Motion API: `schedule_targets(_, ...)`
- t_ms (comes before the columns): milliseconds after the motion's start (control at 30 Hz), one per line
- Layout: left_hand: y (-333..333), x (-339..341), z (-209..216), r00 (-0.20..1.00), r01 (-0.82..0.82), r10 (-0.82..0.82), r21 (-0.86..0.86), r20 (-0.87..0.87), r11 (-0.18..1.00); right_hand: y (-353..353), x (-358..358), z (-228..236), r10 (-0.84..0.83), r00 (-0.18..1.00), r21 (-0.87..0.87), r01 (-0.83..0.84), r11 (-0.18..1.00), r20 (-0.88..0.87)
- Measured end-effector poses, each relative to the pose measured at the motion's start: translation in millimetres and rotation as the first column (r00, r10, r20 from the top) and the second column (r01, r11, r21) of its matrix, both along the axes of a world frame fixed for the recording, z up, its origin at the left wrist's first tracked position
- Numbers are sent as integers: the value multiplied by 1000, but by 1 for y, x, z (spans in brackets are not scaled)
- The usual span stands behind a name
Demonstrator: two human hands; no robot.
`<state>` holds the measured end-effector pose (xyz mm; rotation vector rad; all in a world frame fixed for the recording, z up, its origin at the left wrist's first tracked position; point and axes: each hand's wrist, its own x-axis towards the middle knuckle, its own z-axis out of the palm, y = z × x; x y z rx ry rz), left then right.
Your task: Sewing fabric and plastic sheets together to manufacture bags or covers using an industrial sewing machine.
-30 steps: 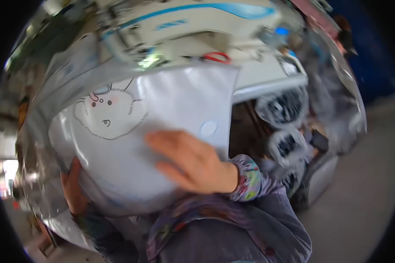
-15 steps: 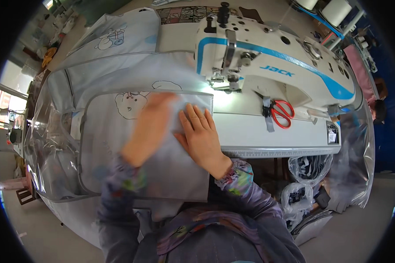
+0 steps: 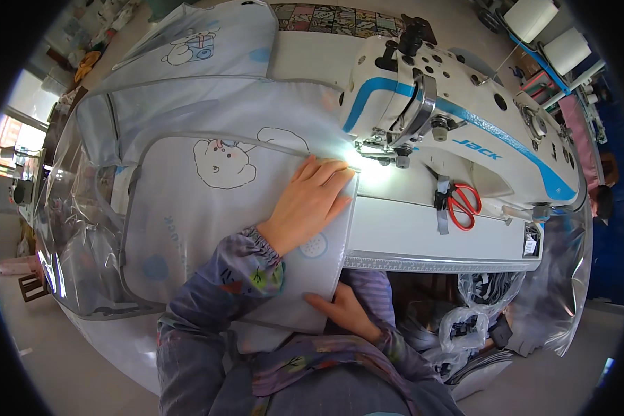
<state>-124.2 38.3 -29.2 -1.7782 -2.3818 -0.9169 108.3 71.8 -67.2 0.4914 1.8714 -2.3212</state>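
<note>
A light-grey fabric panel (image 3: 208, 208) with dark-grey binding and a printed cartoon animal lies in front of me, its far right corner close to the lit needle area of the sewing machine (image 3: 457, 111). My left hand (image 3: 308, 206) rests on that corner beside the presser foot (image 3: 395, 158), fingers stretched out on the cloth. Lower down, my right hand (image 3: 350, 313) grips the panel's right edge near its near corner. Its thumb lies on top, and the other fingers are mostly hidden beneath the cloth.
Red-handled scissors (image 3: 463, 206) lie on the machine bed, right of the needle. More grey printed fabric (image 3: 208, 48) spreads behind and left. Clear plastic sheeting (image 3: 69, 256) hangs at the left. Thread cones (image 3: 530, 19) stand far right, and bags of dark pieces (image 3: 464, 329) sit below the table.
My left hand has moved right onto the panel's far corner. My right hand has left that area and come down to the panel's near right edge. The view has shifted slightly.
</note>
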Motion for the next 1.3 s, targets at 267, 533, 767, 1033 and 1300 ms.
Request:
schedule_targets(267, -6, 17, 3, 998, -50, 48, -40, -43, 998, 7, 31, 24, 112, 986, -207, -84, 975, 124)
schedule_targets(533, -2, 1, 2, 998, -35, 32, -67, -45, 997, 88, -30, 62, -161, 986, 720, 150, 677, -53)
schedule_targets(767, 1, 2, 4, 999, -53, 54, -55, 9, 997, 113, -110, 36, 35, 891, 881, 440, 175, -453)
schedule_targets(1033, 6, -6, 5, 999, -35, 36, -10, 16, 999, 133, -121, 41, -57, 944, 868, 321, 378, -324)
schedule_targets(1300, 19, -20, 2, 999, -29, 29, 23, 26, 999, 147, -132, 42, -94, 985, 947, 167, 273, -147)
